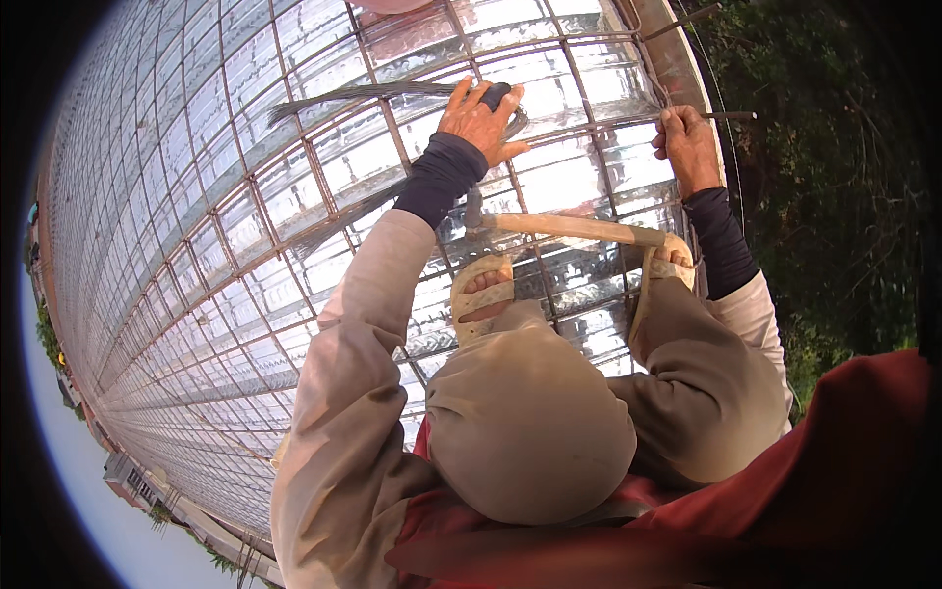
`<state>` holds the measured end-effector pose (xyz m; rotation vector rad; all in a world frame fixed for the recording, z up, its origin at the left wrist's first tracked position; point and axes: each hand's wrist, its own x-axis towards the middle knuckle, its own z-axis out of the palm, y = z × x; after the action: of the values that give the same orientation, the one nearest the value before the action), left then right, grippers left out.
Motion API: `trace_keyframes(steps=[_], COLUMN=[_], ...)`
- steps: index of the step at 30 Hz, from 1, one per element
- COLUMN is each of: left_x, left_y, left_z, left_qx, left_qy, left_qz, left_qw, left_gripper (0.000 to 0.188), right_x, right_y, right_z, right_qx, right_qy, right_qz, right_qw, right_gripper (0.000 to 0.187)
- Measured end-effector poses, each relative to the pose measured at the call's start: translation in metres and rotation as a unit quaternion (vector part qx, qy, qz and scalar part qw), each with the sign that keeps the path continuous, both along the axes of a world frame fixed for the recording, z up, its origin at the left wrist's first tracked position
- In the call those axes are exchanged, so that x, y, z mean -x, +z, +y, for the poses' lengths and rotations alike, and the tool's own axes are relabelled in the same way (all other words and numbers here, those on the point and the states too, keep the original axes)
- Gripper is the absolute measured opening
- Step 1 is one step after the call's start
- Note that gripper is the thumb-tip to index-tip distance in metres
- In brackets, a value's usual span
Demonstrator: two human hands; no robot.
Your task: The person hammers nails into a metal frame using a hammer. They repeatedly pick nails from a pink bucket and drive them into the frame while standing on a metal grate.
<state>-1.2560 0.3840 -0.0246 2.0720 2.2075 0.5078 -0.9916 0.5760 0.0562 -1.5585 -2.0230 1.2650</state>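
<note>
My left hand (478, 126) lies over one end of a bundle of thin dark tie wires (358, 94), its fingers and thumb spread. A black wrap or small black piece (496, 95) shows at its fingers. My right hand (690, 147) is closed in a pinch beside a rebar end (731, 116) at the right edge of the mesh; what it pinches is hidden. A hammer with a wooden handle (569, 228) lies across the mesh between my feet, its metal head (474, 209) to the left. More loose wires (348, 224) lie partly under my left forearm.
A rebar grid (211, 211) stretches far to the left over shiny silver foil sheeting (559, 187). My sandalled feet (484, 287) stand on it. At the right runs an edge board (677, 59), with a drop to dark greenery (824, 196) beyond. Several bar ends stick out past that edge.
</note>
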Motion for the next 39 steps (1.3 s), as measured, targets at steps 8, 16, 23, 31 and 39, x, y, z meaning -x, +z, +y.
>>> trace_keyframes(steps=[8,16,23,31,39], left_x=[-0.052,-0.200,-0.197,-0.229,-0.283], left_y=[0.117,0.110,0.103,0.126,0.104], left_z=[0.038,0.131,0.171,0.227,0.264], left_qx=[-0.050,0.210,0.189,0.424,0.487], left_qy=[-0.098,-0.178,-0.119,0.046,0.089], left_qz=[-0.072,-0.188,-0.362,-0.399,-0.377], left_qw=[0.991,0.943,0.905,0.812,0.783], left_gripper=[0.115,0.061,0.025,0.016,0.018], right_x=[-0.121,-0.142,-0.202,-0.249,-0.234], right_y=[0.045,0.052,0.032,-0.049,-0.080], right_z=[-0.013,-0.003,0.059,0.106,0.114], right_qx=[-0.094,0.090,0.113,0.198,0.295], right_qy=[-0.004,-0.090,0.018,0.009,0.033], right_qz=[-0.070,0.199,0.169,0.151,0.205], right_qw=[0.993,0.972,0.979,0.968,0.933], right_gripper=[0.017,0.016,0.025,0.024,0.028])
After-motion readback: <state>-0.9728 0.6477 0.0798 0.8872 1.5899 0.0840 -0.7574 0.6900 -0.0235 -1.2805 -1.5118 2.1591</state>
